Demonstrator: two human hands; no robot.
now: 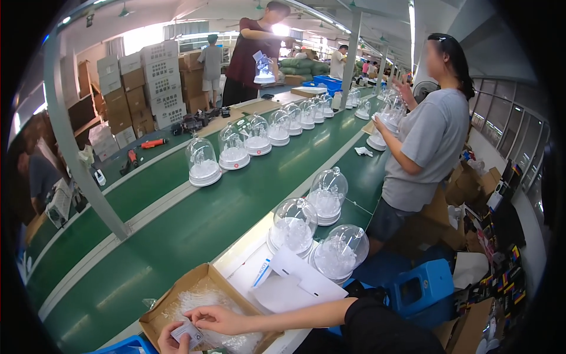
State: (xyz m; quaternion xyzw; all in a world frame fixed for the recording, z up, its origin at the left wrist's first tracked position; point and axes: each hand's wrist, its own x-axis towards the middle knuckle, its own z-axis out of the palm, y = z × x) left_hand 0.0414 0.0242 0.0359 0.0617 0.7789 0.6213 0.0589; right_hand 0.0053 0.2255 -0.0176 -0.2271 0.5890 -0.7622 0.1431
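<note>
At the lower edge my left hand (172,338) grips a small pale square packet (190,334) with printing on it. The fingers of my right hand (219,320) are closed at the packet's upper edge; whether they pinch it or only touch it is hard to tell. Both hands are over an open cardboard box (203,272) that holds a heap of thin clear plastic pieces (203,298). Beyond my right forearm lie folded white sheets (295,281). Behind them stand three clear domes on white bases, among them a near dome (341,252).
A green conveyor belt (194,221) runs from lower left to far right. Along it stands a row of clear domes (257,137). At right, a person in grey (425,127) handles a dome. Across the belt another person (250,56) holds one. A blue bin (420,286) is beside me.
</note>
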